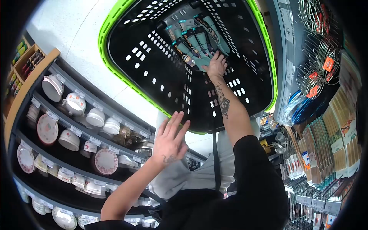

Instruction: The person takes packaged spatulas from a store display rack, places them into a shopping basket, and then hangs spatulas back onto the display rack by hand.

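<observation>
Inside the black shopping basket [153, 99] with its bright green rim, several kitchen utensils [197, 42] with grey-green heads and packaging cards lie together at the far end. My right hand [216, 66] reaches in over the near ends of these utensils. Its thumb and fingers are apart and seem to touch a grey-green head [202, 63]; no firm grip shows. Outside the basket, by its lower left rim, my left hand [171, 140] is open, fingers stretched out, holding nothing.
Shelves on the left carry bowls, plates [106, 161] and lidded pots [74, 104]. Wire goods [320, 50] with orange tags and packaged chopsticks or sticks [337, 126] hang on the right. A dark strap [216, 165] runs down from the basket. Pale floor [76, 30] shows beyond.
</observation>
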`<state>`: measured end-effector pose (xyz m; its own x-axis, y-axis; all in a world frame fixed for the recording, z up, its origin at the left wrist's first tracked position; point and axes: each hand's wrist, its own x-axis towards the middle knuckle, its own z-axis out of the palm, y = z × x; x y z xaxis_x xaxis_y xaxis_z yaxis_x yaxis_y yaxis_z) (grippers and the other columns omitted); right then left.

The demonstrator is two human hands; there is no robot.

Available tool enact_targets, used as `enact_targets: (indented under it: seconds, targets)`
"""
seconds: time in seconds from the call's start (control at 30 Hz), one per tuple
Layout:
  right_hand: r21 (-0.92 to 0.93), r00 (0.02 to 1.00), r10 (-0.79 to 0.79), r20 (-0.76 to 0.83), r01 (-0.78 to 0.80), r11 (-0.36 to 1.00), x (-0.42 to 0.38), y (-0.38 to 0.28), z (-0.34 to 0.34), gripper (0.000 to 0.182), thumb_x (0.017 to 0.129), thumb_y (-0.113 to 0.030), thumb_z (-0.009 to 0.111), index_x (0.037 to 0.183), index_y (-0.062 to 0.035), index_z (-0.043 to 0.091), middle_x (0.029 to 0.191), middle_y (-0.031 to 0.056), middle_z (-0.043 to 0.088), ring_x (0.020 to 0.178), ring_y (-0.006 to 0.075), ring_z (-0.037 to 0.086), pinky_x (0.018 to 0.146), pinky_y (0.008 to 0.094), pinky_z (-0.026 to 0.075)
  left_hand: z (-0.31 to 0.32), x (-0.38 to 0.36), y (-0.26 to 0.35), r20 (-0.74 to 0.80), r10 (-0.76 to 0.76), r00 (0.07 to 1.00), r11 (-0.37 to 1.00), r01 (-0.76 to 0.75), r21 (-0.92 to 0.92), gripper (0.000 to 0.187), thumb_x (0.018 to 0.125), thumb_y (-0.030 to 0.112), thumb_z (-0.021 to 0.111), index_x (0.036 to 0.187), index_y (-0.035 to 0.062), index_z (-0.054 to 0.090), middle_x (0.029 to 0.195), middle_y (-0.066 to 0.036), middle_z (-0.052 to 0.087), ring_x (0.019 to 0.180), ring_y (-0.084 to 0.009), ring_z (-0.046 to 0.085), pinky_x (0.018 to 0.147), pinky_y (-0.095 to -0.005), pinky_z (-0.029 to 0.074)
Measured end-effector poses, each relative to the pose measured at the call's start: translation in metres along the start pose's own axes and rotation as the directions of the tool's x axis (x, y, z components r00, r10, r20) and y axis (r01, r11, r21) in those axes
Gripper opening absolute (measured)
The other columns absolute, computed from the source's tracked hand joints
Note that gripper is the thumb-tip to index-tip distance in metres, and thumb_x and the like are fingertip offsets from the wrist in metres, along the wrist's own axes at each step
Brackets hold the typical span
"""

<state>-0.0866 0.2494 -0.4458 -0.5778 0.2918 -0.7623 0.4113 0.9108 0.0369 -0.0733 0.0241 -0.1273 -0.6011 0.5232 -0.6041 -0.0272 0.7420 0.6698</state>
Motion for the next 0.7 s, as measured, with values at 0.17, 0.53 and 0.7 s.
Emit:
enact_targets:
  seconds: [0.17,0.53,0.7]
  targets:
    - [0.103,0.994,-0.022,0.104,0.012,0.995,-0.005,0.004,-0.001,0.072,0.068,-0.036,0.086,0.119,-0.0061,0.046,0.121,0.0184,0.053,0.114,0.0348,0.057,0.098,0.0483,0.040,0.002,-0.002,0.002,-0.033,0.005,0.999,1.000,-0.006,-0.002,0.067,0.064,0.011,0.059,0.130,0.0026,0.057,0.147,-0.023,0.041,0.136,-0.0391,0.041,0.111,-0.0510,0.032]
    - [0.617,0.952,-0.266,0.155,0.117,0.778,-0.035,0.013,-0.030,0.055,0.082,-0.026,0.077,0.113,0.0048,0.043,0.100,0.0256,0.068,0.086,0.0314,0.072,0.067,0.0409,0.062,0.017,-0.021,0.010,-0.057,0.004,0.998,1.000,-0.003,0.019,0.063,0.069,0.014,0.063,0.129,-0.0019,0.055,0.149,-0.021,0.039,0.142,-0.0319,0.034,0.112,-0.0475,0.032]
    - [0.874,0.873,-0.306,0.381,-0.232,0.427,-0.149,0.018,-0.141,0.061,0.086,-0.019,0.074,0.125,0.0080,0.036,0.105,0.0216,0.064,0.082,0.0282,0.072,0.054,0.0326,0.061,0.038,-0.038,0.014,-0.188,0.032,0.982,0.999,-0.034,-0.008,0.056,0.076,0.017,0.065,0.127,-0.0030,0.055,0.140,-0.019,0.047,0.137,-0.0340,0.039,0.110,-0.0485,0.034]
